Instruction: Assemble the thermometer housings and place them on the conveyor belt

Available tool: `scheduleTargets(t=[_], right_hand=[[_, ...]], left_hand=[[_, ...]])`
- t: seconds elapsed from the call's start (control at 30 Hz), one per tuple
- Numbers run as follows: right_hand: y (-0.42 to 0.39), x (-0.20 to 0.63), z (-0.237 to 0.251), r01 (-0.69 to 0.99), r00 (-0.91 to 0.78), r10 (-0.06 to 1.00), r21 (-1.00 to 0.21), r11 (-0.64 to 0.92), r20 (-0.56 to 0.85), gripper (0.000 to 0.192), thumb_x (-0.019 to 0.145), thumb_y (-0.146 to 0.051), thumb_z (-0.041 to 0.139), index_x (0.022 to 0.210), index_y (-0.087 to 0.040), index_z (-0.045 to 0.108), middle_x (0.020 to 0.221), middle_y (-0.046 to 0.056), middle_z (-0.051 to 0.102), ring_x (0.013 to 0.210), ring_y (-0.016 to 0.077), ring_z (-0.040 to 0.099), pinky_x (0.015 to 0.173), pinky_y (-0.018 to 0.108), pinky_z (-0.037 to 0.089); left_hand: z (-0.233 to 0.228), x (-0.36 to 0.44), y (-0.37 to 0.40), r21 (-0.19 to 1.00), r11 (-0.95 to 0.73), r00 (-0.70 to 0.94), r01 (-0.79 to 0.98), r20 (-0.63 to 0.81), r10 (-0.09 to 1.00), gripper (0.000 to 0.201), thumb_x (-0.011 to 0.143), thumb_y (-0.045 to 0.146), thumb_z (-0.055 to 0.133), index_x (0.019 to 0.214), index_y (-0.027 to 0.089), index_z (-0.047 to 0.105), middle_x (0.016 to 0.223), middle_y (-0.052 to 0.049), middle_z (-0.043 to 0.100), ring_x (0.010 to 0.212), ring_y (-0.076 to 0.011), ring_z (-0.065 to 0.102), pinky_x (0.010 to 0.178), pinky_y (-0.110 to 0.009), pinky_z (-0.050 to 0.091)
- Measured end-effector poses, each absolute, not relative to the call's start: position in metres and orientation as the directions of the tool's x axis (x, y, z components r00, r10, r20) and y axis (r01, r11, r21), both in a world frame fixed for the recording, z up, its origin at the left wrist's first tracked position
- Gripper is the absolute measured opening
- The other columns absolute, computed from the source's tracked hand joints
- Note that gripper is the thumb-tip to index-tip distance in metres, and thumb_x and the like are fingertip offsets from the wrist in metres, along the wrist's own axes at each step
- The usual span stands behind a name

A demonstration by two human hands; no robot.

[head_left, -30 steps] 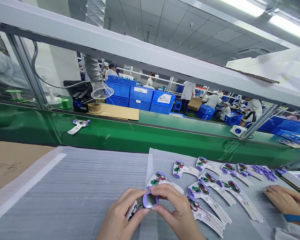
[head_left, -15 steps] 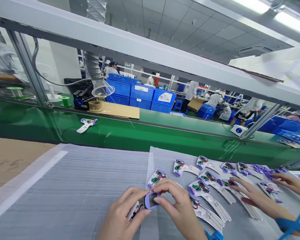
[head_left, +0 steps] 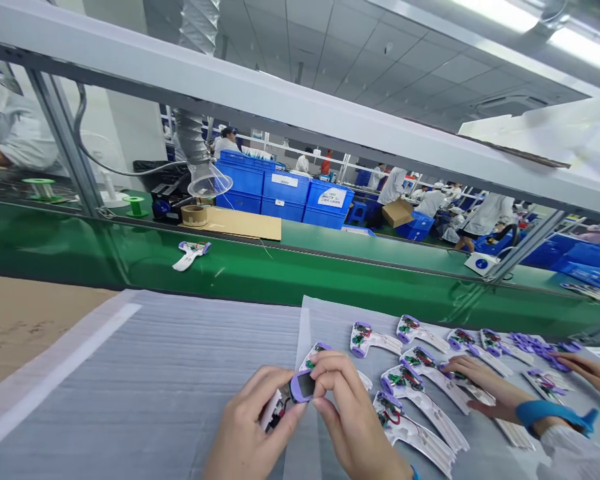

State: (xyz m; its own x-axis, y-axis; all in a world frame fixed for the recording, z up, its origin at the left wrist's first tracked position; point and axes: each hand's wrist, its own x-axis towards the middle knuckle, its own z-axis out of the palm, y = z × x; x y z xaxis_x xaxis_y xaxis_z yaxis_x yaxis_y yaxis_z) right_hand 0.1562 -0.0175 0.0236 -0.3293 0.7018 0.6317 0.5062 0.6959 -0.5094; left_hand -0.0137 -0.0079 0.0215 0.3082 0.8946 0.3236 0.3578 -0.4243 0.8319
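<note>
My left hand grips a white thermometer half-shell with wires showing inside. My right hand pinches a purple-framed display piece against the shell's head end. Both hands hover low over the grey foam sheet at the bottom centre. Just right of them lie several open white-and-purple half-shells with green circuit boards, laid in rows.
A co-worker's hands with a blue wrist strap reach over the shells at right. Behind runs a green conveyor belt carrying one assembled shell. Blue crates, cardboard, a tape roll and an extraction hose stand beyond it.
The co-worker's hands have reached left across the rows of shells. The shell on the belt has drifted right. My hands keep pressing the purple piece onto the shell.
</note>
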Motion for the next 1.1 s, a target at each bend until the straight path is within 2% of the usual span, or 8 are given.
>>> scheduleTargets(t=[0.13, 0.23, 0.43, 0.6, 0.77, 0.87, 1.0, 1.1], right_hand=[[-0.02, 0.155, 0.013, 0.529, -0.248, 0.708, -0.52, 0.671, 0.661, 0.014, 0.096, -0.018, 0.031, 0.091, -0.022, 0.043, 0.103, 0.008, 0.048, 0.11, 0.0223, 0.046, 0.091, 0.039, 0.041], [-0.021, 0.145, 0.005, 0.512, -0.033, 0.771, -0.652, 0.559, 0.636, 0.005, 0.093, -0.023, 0.041, 0.096, -0.022, 0.045, 0.113, 0.01, 0.049, 0.107, 0.0222, 0.05, 0.086, 0.036, 0.044], [-0.013, 0.117, -0.009, 0.307, 0.317, 0.842, -0.887, 0.344, 0.436, 0.04, 0.077, -0.037, 0.067, 0.11, -0.02, 0.05, 0.098, 0.005, 0.06, 0.079, 0.0184, 0.056, 0.07, 0.028, 0.049], [-0.009, 0.117, -0.015, 0.164, 0.369, 0.855, -0.931, 0.325, 0.363, 0.039, 0.077, -0.034, 0.066, 0.11, -0.019, 0.053, 0.102, 0.007, 0.062, 0.085, 0.0194, 0.059, 0.073, 0.027, 0.048], [-0.016, 0.128, -0.017, 0.2, 0.278, 0.869, -0.909, 0.365, 0.41, 0.042, 0.076, -0.039, 0.066, 0.112, -0.02, 0.055, 0.106, 0.006, 0.064, 0.091, 0.0213, 0.059, 0.076, 0.028, 0.046], [-0.018, 0.134, -0.017, 0.267, 0.248, 0.873, -0.896, 0.354, 0.419, 0.046, 0.074, -0.047, 0.067, 0.11, -0.021, 0.057, 0.102, 0.005, 0.067, 0.085, 0.0216, 0.061, 0.069, 0.028, 0.046], [-0.018, 0.136, -0.015, 0.297, 0.158, 0.908, -0.896, 0.33, 0.387, 0.053, 0.076, -0.058, 0.061, 0.113, -0.02, 0.055, 0.098, 0.004, 0.068, 0.079, 0.0209, 0.061, 0.062, 0.028, 0.044], [-0.018, 0.135, -0.01, 0.281, 0.159, 0.91, -0.901, 0.329, 0.382, 0.053, 0.077, -0.059, 0.06, 0.113, -0.021, 0.055, 0.099, 0.004, 0.067, 0.079, 0.0198, 0.059, 0.063, 0.027, 0.043]], left_hand=[[0.019, -0.01, -0.005, 0.804, -0.449, 0.226, 0.389, 0.389, 0.893, 0.015, 0.084, 0.026, 0.057, 0.099, 0.025, 0.061, 0.091, -0.002, 0.062, 0.078, -0.0163, 0.061, 0.068, -0.021, 0.048], [0.012, -0.008, -0.002, 0.75, -0.492, 0.143, 0.441, 0.483, 0.864, 0.018, 0.084, 0.028, 0.058, 0.101, 0.024, 0.061, 0.094, -0.004, 0.058, 0.073, -0.0153, 0.061, 0.066, -0.022, 0.049], [-0.003, -0.003, 0.001, 0.743, -0.457, 0.065, 0.488, 0.491, 0.868, 0.024, 0.082, 0.026, 0.054, 0.105, 0.027, 0.062, 0.102, -0.005, 0.052, 0.078, -0.0162, 0.062, 0.062, -0.023, 0.05], [-0.004, 0.002, 0.004, 0.981, -0.158, 0.181, 0.108, 0.137, 0.974, 0.04, 0.076, 0.032, 0.062, 0.114, 0.025, 0.055, 0.11, -0.007, 0.058, 0.106, -0.0235, 0.057, 0.089, -0.033, 0.046], [0.004, 0.007, 0.001, 0.913, 0.32, 0.445, -0.251, -0.185, 0.876, 0.057, 0.073, 0.045, 0.067, 0.121, 0.024, 0.045, 0.105, -0.008, 0.063, 0.079, -0.0167, 0.062, 0.062, -0.023, 0.046], [0.007, 0.007, 0.002, 0.953, 0.229, 0.357, -0.196, -0.148, 0.922, 0.053, 0.069, 0.033, 0.068, 0.117, 0.023, 0.047, 0.099, -0.005, 0.064, 0.077, -0.0156, 0.059, 0.063, -0.023, 0.045], [0.003, 0.008, 0.007, 0.986, -0.151, 0.175, 0.07, 0.137, 0.975, 0.049, 0.066, 0.021, 0.062, 0.115, 0.021, 0.053, 0.103, -0.007, 0.059, 0.097, -0.0238, 0.057, 0.085, -0.034, 0.044], [0.0, 0.011, 0.006, 0.944, -0.285, 0.15, 0.166, 0.261, 0.954, 0.044, 0.069, 0.02, 0.06, 0.113, 0.023, 0.057, 0.104, -0.006, 0.055, 0.098, -0.0248, 0.057, 0.084, -0.035, 0.046]])
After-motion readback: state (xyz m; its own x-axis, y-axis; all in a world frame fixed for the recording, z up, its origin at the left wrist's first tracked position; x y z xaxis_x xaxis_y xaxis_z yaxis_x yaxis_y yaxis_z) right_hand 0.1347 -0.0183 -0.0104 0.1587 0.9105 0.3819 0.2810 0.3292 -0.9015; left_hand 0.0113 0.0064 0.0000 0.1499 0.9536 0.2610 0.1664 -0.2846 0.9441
